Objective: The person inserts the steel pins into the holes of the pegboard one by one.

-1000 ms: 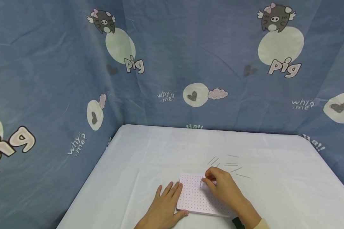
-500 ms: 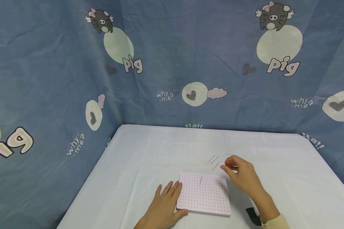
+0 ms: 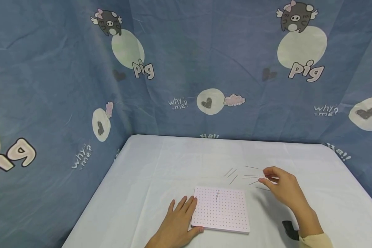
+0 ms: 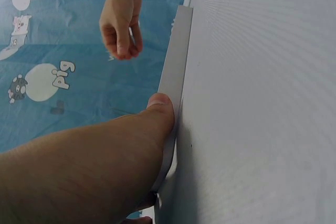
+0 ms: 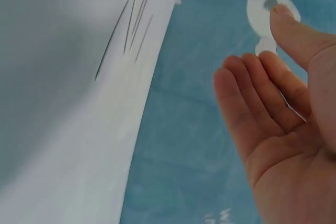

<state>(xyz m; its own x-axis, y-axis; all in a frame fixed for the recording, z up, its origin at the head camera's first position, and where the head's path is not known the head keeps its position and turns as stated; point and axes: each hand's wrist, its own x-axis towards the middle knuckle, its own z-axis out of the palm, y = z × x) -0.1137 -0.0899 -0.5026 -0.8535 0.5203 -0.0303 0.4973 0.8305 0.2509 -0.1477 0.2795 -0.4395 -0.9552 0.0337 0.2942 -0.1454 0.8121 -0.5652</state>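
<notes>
A pale pink pegboard (image 3: 232, 213), dotted with rows of small holes, lies flat on the white table. Near its back edge stand what look like two thin needle-like sticks (image 3: 217, 195), close together. My left hand (image 3: 177, 224) lies with straight fingers along the board's left side, its thumb touching the front edge; the left wrist view shows the thumb on the board's side (image 4: 176, 51). My right hand (image 3: 283, 187) is above the table, back right of the board. Its thumb stands apart from the bent fingertips (image 5: 231, 72), with nothing seen between them.
Several more thin dark sticks (image 3: 251, 176) lie loose behind the board, partly close to my right fingertips. White cloth covers the table (image 3: 161, 158). A blue printed curtain (image 3: 179, 51) hangs behind it and at the left. A dark device (image 3: 290, 230) is by my right wrist.
My right hand has left the board's back part, where it pinched at a stick, and moved right over the loose sticks. The upright sticks stay in the board. My left hand has not moved.
</notes>
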